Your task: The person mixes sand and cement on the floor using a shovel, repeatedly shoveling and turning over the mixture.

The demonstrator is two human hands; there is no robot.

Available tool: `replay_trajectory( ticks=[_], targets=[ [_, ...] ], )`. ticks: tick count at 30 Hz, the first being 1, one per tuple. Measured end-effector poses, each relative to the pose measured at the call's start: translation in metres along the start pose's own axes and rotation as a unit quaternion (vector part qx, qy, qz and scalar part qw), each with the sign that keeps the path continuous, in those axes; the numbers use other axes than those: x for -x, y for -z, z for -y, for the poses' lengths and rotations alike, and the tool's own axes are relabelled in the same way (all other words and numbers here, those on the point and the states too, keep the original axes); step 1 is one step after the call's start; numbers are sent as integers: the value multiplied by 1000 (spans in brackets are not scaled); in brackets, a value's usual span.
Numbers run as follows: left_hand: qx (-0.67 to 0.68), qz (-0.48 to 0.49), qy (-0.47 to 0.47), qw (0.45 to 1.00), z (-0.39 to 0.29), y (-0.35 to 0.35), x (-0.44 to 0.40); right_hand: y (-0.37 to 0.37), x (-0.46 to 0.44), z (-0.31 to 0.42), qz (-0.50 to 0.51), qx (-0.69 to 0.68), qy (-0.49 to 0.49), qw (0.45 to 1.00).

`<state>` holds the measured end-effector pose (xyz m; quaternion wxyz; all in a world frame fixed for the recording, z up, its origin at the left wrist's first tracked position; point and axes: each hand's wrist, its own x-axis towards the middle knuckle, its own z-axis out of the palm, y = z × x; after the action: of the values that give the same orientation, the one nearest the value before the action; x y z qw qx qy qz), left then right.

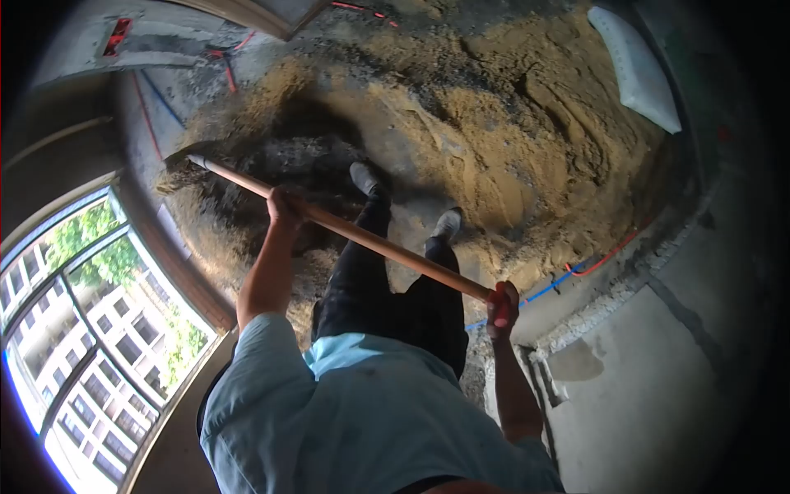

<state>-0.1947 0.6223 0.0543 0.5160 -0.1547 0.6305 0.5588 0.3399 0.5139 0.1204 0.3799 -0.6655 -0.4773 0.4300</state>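
Observation:
A long wooden-handled shovel [387, 251] slants across the front of my legs. Its metal socket [200, 161] meets a dark grey heap [271, 165] at the left, and the blade is hard to make out there. My left hand [284, 207] is wrapped round the shaft, nearer the socket end. At the other end, my right hand [502, 309] is closed round the shaft by its red tip [499, 306]. The dark heap lies on yellow sand [216, 247], close to my left shoe [364, 177].
A wide mound of yellow sand [510, 156] spreads ahead and to the right. A white sack [638, 70] lies beyond it. Red and blue pipes [547, 290] run along the wall at right. A large window [95, 329] stands at left.

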Motion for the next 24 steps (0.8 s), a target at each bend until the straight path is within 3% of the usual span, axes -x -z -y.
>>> replay_trajectory(
  ticks=[1, 4, 7, 8, 9, 10, 11, 12, 13, 17, 19, 20, 23, 24],
  targets=[
    [29, -1, -14, 999, -14, 6, 9, -4, -7, 12, 26, 15, 55, 998],
    [25, 8, -26, 999, -27, -29, 60, 17, 3, -28, 63, -74, -77, 992],
    [11, 67, -5, 998, -4, -17, 56, 70, 17, -81, -8, -81, -137, 987],
    [33, 83, 12, 996, 14, -17, 46, 84, 21, -71, -36, -146, -205, 967],
    [66, 74, 20, 995, 19, -53, 74, 97, 21, -48, -54, -122, -250, 959],
    [34, 104, -46, 993, 47, -50, 46, 115, 27, -39, -74, -111, -257, 957],
    [136, 62, 64, 987, 71, -74, 49, 140, 36, -43, -89, -91, -301, 945],
    [22, -7, 80, 997, 112, -79, 23, 153, 34, -8, -105, -56, -392, 912],
    [30, -27, 118, 992, 140, -103, 35, 210, 59, -78, -155, 23, -380, 912],
    [33, -89, 293, 951, 296, -168, 47, 322, 77, 22, -292, 56, -363, 883],
    [59, -42, 363, 929, 349, -198, 64, 381, 84, 67, -295, 132, -355, 877],
    [71, -19, 395, 916, 366, -214, 71, 346, 58, 136, -315, 172, -369, 857],
    [114, 27, 480, 870, 402, -234, 77, 349, 15, 198, -316, 266, -359, 837],
    [105, -12, 468, 877, 408, -237, 67, 334, -4, 205, -327, 320, -315, 831]
  ],
)
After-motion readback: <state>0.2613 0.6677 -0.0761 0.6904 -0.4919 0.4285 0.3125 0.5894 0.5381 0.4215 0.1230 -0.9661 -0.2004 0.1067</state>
